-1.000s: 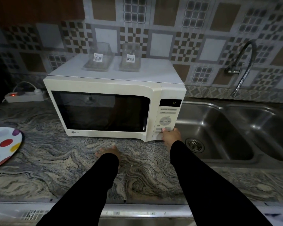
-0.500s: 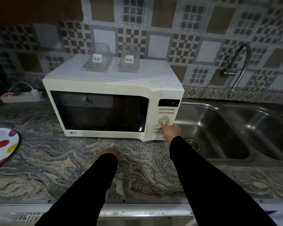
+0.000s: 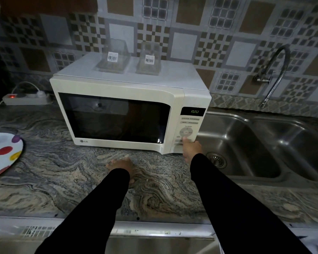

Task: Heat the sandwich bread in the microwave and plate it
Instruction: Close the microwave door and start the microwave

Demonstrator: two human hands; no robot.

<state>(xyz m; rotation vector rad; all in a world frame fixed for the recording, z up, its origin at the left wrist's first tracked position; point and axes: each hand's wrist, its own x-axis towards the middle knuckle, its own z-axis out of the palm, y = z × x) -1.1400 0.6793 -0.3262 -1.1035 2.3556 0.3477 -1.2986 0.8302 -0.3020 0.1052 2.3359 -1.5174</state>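
On the veined stone counter [image 3: 62,180] nearest the camera, the left hand [image 3: 122,166] lies flat, fingers spread, holding nothing. Just beyond, the right hand [image 3: 191,149] presses one fingertip to the cream microwave [image 3: 117,90] keypad, gripping nothing. Its dark glass door is closed; no bread shows. A spotted plate [image 3: 4,154] sits left. Two clear plastic containers [image 3: 114,59] on top look empty.

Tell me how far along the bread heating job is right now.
Done: the microwave door is closed; the bread cannot be seen through its dark window. In hand: the right hand presses a control panel button, and the display is lit. Left: heating, then plating on the spotted plate.
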